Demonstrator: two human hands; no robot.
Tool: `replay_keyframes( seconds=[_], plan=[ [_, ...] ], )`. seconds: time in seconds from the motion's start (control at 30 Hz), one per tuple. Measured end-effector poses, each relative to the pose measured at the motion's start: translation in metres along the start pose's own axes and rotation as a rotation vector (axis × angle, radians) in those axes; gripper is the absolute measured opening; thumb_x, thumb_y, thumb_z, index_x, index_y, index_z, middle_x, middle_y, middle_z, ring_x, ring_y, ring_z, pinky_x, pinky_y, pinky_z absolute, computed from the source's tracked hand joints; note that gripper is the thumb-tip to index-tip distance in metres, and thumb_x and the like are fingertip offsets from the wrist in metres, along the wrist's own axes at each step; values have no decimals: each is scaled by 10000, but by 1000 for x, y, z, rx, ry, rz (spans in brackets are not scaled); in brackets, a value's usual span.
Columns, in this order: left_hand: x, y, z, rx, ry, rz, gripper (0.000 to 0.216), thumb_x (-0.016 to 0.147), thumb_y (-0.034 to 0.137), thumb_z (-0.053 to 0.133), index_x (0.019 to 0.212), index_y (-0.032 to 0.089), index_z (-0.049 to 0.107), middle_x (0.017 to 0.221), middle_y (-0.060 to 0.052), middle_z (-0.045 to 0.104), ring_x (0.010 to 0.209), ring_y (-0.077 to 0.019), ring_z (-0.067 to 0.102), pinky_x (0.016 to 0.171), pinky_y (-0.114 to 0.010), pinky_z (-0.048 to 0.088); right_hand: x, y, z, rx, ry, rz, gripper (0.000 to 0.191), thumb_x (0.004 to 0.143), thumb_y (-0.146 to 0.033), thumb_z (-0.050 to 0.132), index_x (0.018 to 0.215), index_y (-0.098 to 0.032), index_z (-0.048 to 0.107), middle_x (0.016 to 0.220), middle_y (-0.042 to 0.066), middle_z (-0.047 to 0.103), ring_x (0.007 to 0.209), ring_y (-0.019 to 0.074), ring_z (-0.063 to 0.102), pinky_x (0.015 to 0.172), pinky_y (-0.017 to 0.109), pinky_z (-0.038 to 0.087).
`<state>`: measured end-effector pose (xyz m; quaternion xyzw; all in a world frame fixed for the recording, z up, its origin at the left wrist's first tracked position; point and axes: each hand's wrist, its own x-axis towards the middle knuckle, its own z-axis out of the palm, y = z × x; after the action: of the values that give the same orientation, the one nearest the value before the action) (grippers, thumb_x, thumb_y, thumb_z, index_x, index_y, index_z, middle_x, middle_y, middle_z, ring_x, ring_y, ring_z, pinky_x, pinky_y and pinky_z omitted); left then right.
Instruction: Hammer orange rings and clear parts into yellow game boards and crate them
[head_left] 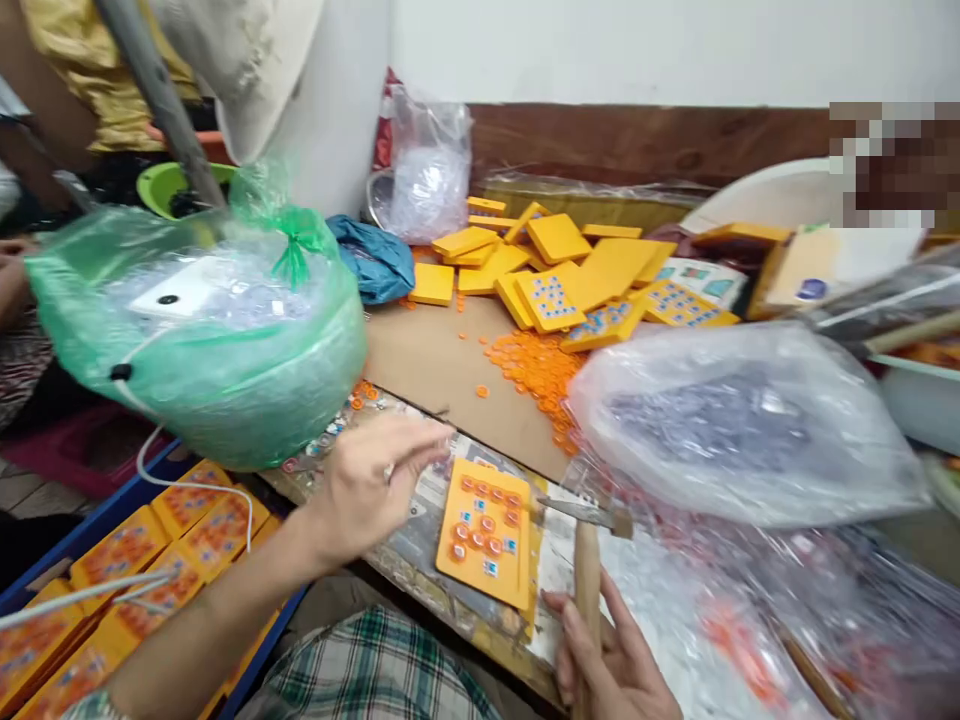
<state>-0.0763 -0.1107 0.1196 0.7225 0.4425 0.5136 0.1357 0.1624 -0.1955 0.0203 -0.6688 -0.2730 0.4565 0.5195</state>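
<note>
A yellow square board (480, 580) lies on the worktable, dotted with orange round pieces (487, 523) and several small blue-and-white squares. Just beyond its left edge is my left hand (375, 485), fingers pressed together; anything between the fingertips is hidden. My right hand (615, 650) is closed around the wooden handle of a hammer (587, 575) at the board's right. The hammer's metal head is above the table, beside the board's upper right corner. A heap of loose orange discs (536, 370) lies farther back.
Yellow boards (559, 240) are piled at the back. A green bag of clear pieces (247, 400) stands left, a clear bag (750, 430) right. Below left, a blue crate (90, 520) holds boards with orange pieces. A white cable (146, 465) hangs there. Another person's hand shows far left.
</note>
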Motion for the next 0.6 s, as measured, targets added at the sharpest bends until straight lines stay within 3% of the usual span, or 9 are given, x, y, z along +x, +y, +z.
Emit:
replay_keyframes(
  seconds=[0.1, 0.17, 0.23, 0.3, 0.4, 0.6],
  plan=[
    [-45, -20, 47, -229, -137, -290, 175, 813, 162, 598, 911, 165, 744, 872, -81, 720, 834, -170, 673, 761, -262, 551, -8, 4, -1, -105, 57, -32, 760, 701, -480, 740, 1372, -234, 481, 905, 39, 727, 407, 69, 424, 367, 221, 413],
    [-60, -35, 66, -363, -254, -564, 184, 790, 201, 613, 904, 158, 750, 861, -85, 717, 774, -181, 675, 687, -274, 561, -12, 9, -3, -216, 50, -112, 656, 744, -480, 699, 1329, -232, 537, 1052, 62, 712, 489, 109, 547, 435, 245, 495],
    [-64, -46, 76, -472, -357, -803, 220, 771, 229, 617, 933, 149, 744, 873, -79, 731, 716, -180, 677, 640, -282, 560, -17, 12, -5, -344, 11, -245, 533, 796, -467, 644, 1270, -230, 597, 1200, 66, 659, 755, 197, 679, 637, 300, 583],
    [-60, -51, 81, -514, -433, -939, 229, 740, 242, 644, 920, 142, 744, 864, -68, 746, 696, -184, 676, 643, -289, 554, -19, 14, -7, -465, -48, -398, 441, 854, -412, 585, 1259, -241, 606, 1272, 46, 619, 1049, 251, 643, 881, 357, 546],
    [-53, -52, 86, -486, -512, -956, 174, 702, 229, 674, 828, 140, 755, 834, -65, 755, 739, -201, 679, 697, -294, 536, -21, 12, -10, -633, -190, -589, 438, 909, -276, 523, 1347, -279, 509, 1308, 23, 594, 1169, 221, 581, 982, 340, 481],
    [-54, -57, 93, -355, -510, -778, 127, 728, 217, 654, 761, 152, 758, 824, -72, 729, 772, -194, 663, 715, -286, 519, -22, 9, -10, -836, -294, -730, 504, 945, -180, 444, 1434, -276, 370, 1210, 50, 638, 1052, 157, 640, 840, 229, 534]
  ],
)
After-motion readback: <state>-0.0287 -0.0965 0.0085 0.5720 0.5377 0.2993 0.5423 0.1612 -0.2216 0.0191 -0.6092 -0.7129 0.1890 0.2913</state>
